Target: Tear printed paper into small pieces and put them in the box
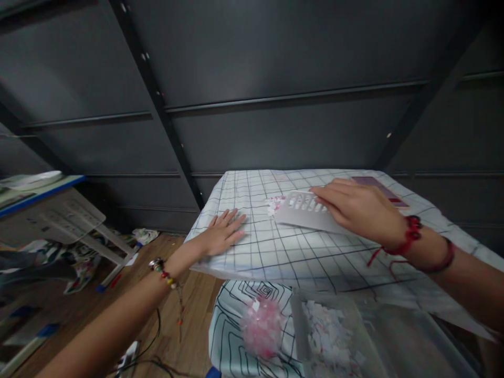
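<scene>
My left hand (225, 234) lies flat with spread fingers on the left part of a white checked tablecloth (262, 252). On the right, my right hand (354, 210) grips a white piece with a row of slots (305, 210), perhaps a tray or a folded card. Its far right end is hidden under my hand. Small white and pink bits (274, 203) lie at its left end, on the cloth. Behind my right hand is a flat dark red rectangular item (380, 190), partly covered by my fingers.
Below the table's front edge, a clear plastic box (301, 328) holds many white paper scraps (331, 336). A pink bundle in clear wrap (263, 325) rests beside it on patterned cloth (228, 328). A blue-edged desk (43, 189) stands left; cables (151, 359) cross the floor.
</scene>
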`<control>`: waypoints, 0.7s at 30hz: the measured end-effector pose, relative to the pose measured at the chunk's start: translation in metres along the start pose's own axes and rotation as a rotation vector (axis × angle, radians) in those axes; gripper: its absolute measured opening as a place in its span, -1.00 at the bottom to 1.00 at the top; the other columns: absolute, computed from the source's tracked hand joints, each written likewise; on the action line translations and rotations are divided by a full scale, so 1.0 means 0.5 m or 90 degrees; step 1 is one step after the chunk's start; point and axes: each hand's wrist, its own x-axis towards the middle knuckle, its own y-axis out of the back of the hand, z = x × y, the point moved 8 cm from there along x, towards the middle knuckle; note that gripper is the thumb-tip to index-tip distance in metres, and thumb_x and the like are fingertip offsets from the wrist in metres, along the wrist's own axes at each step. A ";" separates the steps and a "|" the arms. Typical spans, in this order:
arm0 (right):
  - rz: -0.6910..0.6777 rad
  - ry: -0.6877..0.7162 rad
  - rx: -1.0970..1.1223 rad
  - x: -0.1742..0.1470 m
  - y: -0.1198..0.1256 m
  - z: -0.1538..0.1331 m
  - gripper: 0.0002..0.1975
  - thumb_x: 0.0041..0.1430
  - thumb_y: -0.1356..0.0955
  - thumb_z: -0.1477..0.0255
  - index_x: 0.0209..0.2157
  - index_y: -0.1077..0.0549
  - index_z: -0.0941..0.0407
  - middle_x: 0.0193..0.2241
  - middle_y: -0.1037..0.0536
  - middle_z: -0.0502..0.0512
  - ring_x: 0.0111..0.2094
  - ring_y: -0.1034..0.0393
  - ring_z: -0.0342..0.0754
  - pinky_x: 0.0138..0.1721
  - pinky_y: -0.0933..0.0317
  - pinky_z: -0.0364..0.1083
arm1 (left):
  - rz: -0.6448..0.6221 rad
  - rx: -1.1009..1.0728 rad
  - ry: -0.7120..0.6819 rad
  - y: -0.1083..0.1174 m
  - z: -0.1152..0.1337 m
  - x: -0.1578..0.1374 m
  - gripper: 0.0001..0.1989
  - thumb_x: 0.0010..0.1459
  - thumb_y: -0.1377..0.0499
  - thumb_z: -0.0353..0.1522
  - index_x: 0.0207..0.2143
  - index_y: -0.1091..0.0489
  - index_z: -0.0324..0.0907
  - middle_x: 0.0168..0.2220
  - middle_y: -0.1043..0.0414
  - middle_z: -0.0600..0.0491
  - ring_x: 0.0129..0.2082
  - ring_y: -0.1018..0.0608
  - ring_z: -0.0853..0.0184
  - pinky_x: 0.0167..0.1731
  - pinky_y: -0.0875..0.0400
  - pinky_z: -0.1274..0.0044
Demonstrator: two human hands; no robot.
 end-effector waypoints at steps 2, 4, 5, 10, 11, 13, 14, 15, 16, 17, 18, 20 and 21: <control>-0.027 -0.028 -0.027 -0.002 -0.026 0.038 -0.76 0.18 -0.15 0.51 -0.28 -0.42 0.22 -0.47 -0.47 0.11 -0.37 -0.33 -0.04 -0.38 -0.16 -0.10 | 0.017 -0.015 -0.006 0.009 0.007 0.044 -0.39 0.24 0.29 -0.02 0.25 0.16 -0.10 0.28 0.37 -0.02 0.24 0.24 0.08 0.13 0.24 0.18; -0.041 -0.038 -0.033 -0.009 -0.043 0.056 -0.75 0.18 -0.15 0.50 -0.27 -0.42 0.22 -0.46 -0.47 0.11 -0.36 -0.34 -0.03 -0.37 -0.19 -0.09 | 0.038 -0.016 -0.021 0.012 0.016 0.090 -0.36 0.23 0.28 -0.01 0.25 0.15 -0.16 0.28 0.34 -0.05 0.23 0.23 0.07 0.13 0.21 0.20; -0.047 -0.039 -0.028 -0.013 -0.050 0.059 -0.74 0.19 -0.14 0.50 -0.27 -0.42 0.22 -0.46 -0.48 0.11 -0.35 -0.35 -0.03 -0.36 -0.20 -0.09 | 0.050 -0.013 -0.031 0.011 0.020 0.111 -0.34 0.23 0.29 0.00 0.24 0.13 -0.19 0.28 0.32 -0.08 0.23 0.22 0.07 0.13 0.20 0.21; -0.084 -0.037 0.032 -0.041 -0.074 0.055 -0.70 0.22 -0.12 0.44 -0.23 -0.42 0.21 -0.43 -0.50 0.11 -0.34 -0.37 -0.03 -0.34 -0.25 -0.07 | 0.085 -0.009 -0.082 0.001 0.039 0.183 -0.29 0.21 0.27 0.03 0.23 0.11 -0.27 0.27 0.25 -0.14 0.23 0.18 0.08 0.14 0.18 0.27; -0.092 -0.044 0.044 -0.046 -0.077 0.057 -0.70 0.22 -0.12 0.41 -0.20 -0.41 0.21 -0.39 -0.50 0.12 -0.32 -0.38 -0.03 -0.33 -0.26 -0.07 | 0.087 -0.012 -0.085 0.002 0.041 0.191 -0.29 0.21 0.26 0.02 0.23 0.11 -0.28 0.26 0.24 -0.14 0.23 0.17 0.08 0.14 0.18 0.27; -0.114 -0.065 0.062 -0.055 -0.084 0.066 -0.69 0.23 -0.12 0.39 -0.12 -0.37 0.19 -0.31 -0.52 0.13 -0.28 -0.39 -0.03 -0.31 -0.27 -0.07 | 0.087 -0.021 -0.080 0.005 0.041 0.204 -0.30 0.22 0.25 0.01 0.23 0.12 -0.27 0.26 0.23 -0.14 0.23 0.15 0.07 0.14 0.15 0.25; -0.129 -0.076 0.069 -0.059 -0.087 0.071 -0.68 0.23 -0.12 0.40 -0.09 -0.35 0.18 -0.28 -0.52 0.13 -0.27 -0.40 -0.04 -0.31 -0.27 -0.07 | 0.088 -0.028 -0.071 0.007 0.039 0.210 -0.31 0.22 0.23 0.01 0.23 0.12 -0.26 0.26 0.22 -0.14 0.23 0.14 0.07 0.13 0.13 0.23; -0.145 -0.084 0.076 -0.061 -0.090 0.076 -0.68 0.23 -0.11 0.41 -0.06 -0.33 0.16 -0.26 -0.52 0.12 -0.27 -0.40 -0.05 -0.32 -0.28 -0.08 | 0.090 -0.033 -0.059 0.009 0.036 0.216 -0.31 0.22 0.22 0.01 0.23 0.12 -0.26 0.26 0.22 -0.14 0.23 0.14 0.06 0.13 0.12 0.23; -0.156 -0.090 0.081 -0.062 -0.092 0.082 -0.68 0.23 -0.11 0.43 -0.06 -0.33 0.15 -0.25 -0.52 0.11 -0.28 -0.41 -0.07 -0.33 -0.28 -0.09 | 0.095 -0.037 -0.047 0.011 0.033 0.221 -0.31 0.21 0.21 0.01 0.22 0.12 -0.27 0.26 0.22 -0.16 0.23 0.13 0.05 0.12 0.11 0.22; -0.158 -0.097 0.082 -0.061 -0.091 0.090 -0.68 0.22 -0.10 0.45 -0.07 -0.34 0.14 -0.25 -0.53 0.10 -0.29 -0.42 -0.08 -0.33 -0.28 -0.11 | 0.102 -0.039 -0.038 0.012 0.030 0.225 -0.31 0.21 0.21 0.00 0.22 0.12 -0.29 0.26 0.21 -0.17 0.22 0.11 0.04 0.12 0.10 0.22; -0.155 -0.106 0.077 -0.058 -0.090 0.099 -0.68 0.21 -0.11 0.47 -0.09 -0.35 0.14 -0.26 -0.53 0.09 -0.30 -0.42 -0.08 -0.33 -0.27 -0.11 | 0.110 -0.038 -0.033 0.013 0.028 0.228 -0.31 0.21 0.21 0.00 0.22 0.11 -0.30 0.25 0.19 -0.19 0.22 0.09 0.04 0.12 0.09 0.22; -0.142 -0.130 0.043 -0.044 -0.088 0.123 -0.69 0.19 -0.12 0.49 -0.11 -0.37 0.13 -0.28 -0.53 0.09 -0.30 -0.42 -0.07 -0.33 -0.26 -0.10 | 0.123 -0.034 -0.033 0.012 0.026 0.232 -0.31 0.21 0.21 0.00 0.21 0.09 -0.31 0.24 0.14 -0.21 0.21 0.04 0.03 0.11 0.07 0.20; -0.140 -0.146 0.017 -0.035 -0.089 0.137 -0.70 0.18 -0.12 0.49 -0.11 -0.36 0.13 -0.28 -0.53 0.10 -0.29 -0.42 -0.06 -0.34 -0.25 -0.09 | 0.129 -0.032 -0.036 0.011 0.026 0.232 -0.31 0.21 0.21 0.00 0.20 0.09 -0.30 0.23 0.12 -0.21 0.21 0.02 0.03 0.10 0.07 0.19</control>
